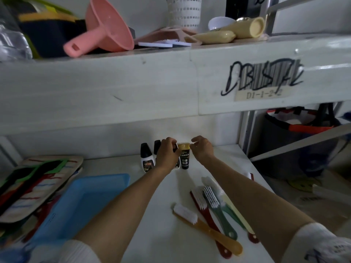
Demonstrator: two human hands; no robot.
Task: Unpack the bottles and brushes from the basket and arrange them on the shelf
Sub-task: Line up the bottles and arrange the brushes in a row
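At the back of the white shelf (pixel 171 186) stand two white bottles with black caps (pixel 146 158) and a black tube with a gold top (pixel 184 158). My left hand (pixel 167 153) is wrapped around a third white bottle (pixel 178 165), hiding most of it, just left of the tube. My right hand (pixel 202 149) pinches the right edge of the tube's gold top. Several long-handled brushes (pixel 209 200) lie crossed on the shelf under my right forearm, in orange, red, green and cream. The blue basket (pixel 106 179) sits to the left and looks empty.
A stack of patterned insoles (pixel 38 183) lies at far left beside the basket. The shelf above holds a pink funnel (pixel 106 31), a white perforated cup (pixel 183 12) and cream-coloured items. A dark bag (pixel 296 130) stands right of the shelf post.
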